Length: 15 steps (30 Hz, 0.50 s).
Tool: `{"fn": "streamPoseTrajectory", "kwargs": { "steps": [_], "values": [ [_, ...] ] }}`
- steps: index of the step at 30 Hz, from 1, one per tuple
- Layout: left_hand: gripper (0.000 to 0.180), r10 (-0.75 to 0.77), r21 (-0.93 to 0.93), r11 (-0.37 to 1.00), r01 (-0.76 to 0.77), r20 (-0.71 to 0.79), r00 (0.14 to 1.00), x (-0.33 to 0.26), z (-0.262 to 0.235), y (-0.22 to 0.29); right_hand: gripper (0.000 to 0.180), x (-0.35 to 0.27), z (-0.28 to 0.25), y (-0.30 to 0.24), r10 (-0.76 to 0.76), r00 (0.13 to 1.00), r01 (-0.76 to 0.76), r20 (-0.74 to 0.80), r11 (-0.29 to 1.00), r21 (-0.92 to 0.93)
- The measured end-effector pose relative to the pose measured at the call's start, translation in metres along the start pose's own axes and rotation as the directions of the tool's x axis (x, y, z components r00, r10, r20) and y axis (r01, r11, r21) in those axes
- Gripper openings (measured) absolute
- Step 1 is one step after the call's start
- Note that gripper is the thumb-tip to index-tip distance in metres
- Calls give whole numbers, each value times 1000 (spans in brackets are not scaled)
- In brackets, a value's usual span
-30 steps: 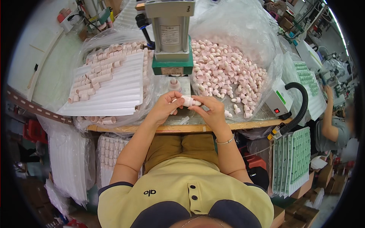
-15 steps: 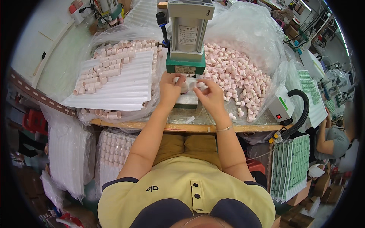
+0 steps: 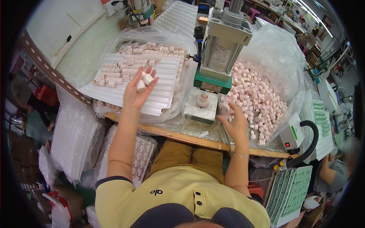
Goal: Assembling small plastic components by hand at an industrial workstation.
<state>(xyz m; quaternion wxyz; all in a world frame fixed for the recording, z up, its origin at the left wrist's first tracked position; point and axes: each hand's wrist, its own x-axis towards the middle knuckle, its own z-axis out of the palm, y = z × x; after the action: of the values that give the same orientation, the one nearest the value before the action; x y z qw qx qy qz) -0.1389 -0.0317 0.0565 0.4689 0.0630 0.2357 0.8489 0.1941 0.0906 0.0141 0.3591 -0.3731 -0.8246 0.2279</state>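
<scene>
My left hand (image 3: 137, 90), palm turned up, holds a few pale pink caps (image 3: 147, 79) in its fingers above the white corrugated tray (image 3: 161, 95). Rows of similar pink cylindrical caps (image 3: 112, 74) lie along that tray. My right hand (image 3: 236, 123) is open, thumb and fingers apart, at the near left edge of a heap of pink caps with white rounded parts (image 3: 253, 93). Between my hands a press (image 3: 222, 49) with a green head stands over a metal block (image 3: 204, 113). A pale pink piece (image 3: 203, 100) sits upright on that block, untouched.
Clear plastic sheeting (image 3: 272, 45) lies around the heap. A white box with a red switch (image 3: 287, 142) and a black ribbed hose (image 3: 313, 140) stand at the right. The wooden table edge (image 3: 178, 136) runs in front of me. Another person (image 3: 334, 174) sits at far right.
My left hand has left the press and gone left over the tray with caps in it. My right hand has drawn back from beneath the press and opened. The whole view has shifted.
</scene>
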Motion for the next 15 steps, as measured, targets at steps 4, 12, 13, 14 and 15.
{"fn": "streamPoseTrajectory", "kwargs": {
  "steps": [4, 12, 13, 14, 15],
  "values": [
    [31, 178, 860, 493, -134, 52, 983, 25, -3, 48, 38, -54, -55, 55, 200, 971, -117, 127, 872, -476],
    [36, -88, 379, -890, -254, 404, 911, 100, -44, 59, 30, -73, -64, 67, 392, 909, -278, 142, 823, -495],
    [37, -97, 368, -898, -241, 369, 924, 97, -38, 58, 30, -72, -64, 65, 406, 908, -306, 100, 808, -504],
    [37, -114, 365, -896, -252, 359, 926, 92, -33, 60, 27, -71, -62, 66, 408, 909, -338, 81, 839, -427],
    [37, -136, 360, -895, -264, 345, 929, 89, -27, 60, 24, -71, -62, 67, 414, 908, -369, 64, 863, -346]
  ]
}}
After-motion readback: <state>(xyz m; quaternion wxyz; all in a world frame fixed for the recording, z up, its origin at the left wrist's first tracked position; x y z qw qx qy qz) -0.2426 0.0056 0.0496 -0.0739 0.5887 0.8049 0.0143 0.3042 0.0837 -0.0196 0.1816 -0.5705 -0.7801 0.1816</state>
